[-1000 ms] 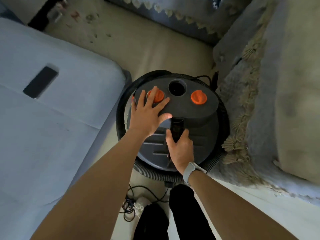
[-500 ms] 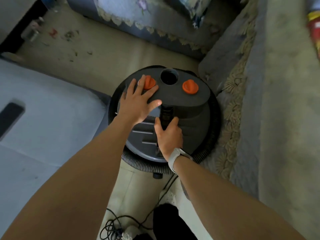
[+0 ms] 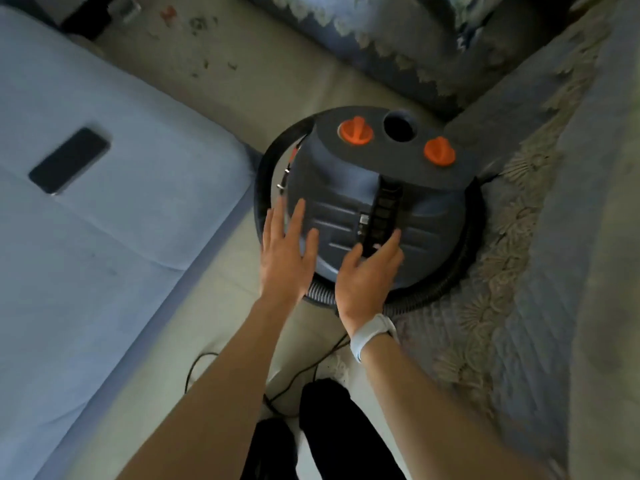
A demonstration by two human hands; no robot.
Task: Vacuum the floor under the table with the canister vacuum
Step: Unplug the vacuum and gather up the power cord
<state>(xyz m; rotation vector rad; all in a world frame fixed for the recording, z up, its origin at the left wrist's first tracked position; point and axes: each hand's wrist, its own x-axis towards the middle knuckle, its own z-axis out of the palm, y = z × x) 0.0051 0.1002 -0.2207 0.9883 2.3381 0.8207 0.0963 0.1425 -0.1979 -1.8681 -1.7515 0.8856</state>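
The canister vacuum (image 3: 433, 209) is a round dark grey drum on the floor, with two orange knobs (image 3: 355, 131) and a round opening (image 3: 400, 126) on top. A black ribbed hose (image 3: 462, 268) coils around its base. My left hand (image 3: 284, 258) hovers flat with straight fingers over the drum's near left side. My right hand (image 3: 367, 275), with a white watch on the wrist, has relaxed fingers spread at the lower end of the black carry handle (image 3: 386, 206); thumb and forefinger lie on either side of it without a clear grip.
A light blue sofa cushion (image 3: 121, 237) with a black phone (image 3: 69, 161) lies at the left. Sofas with fringed covers (image 3: 519, 244) hem the vacuum in at the right and back. Crumbs (image 3: 197, 26) dot the far floor. A black cord (image 3: 204, 362) trails beside my legs (image 3: 332, 431).
My left hand has come off the left orange knob and drawn back to the drum's near side. My right hand has loosened from the handle and slid toward its lower end.
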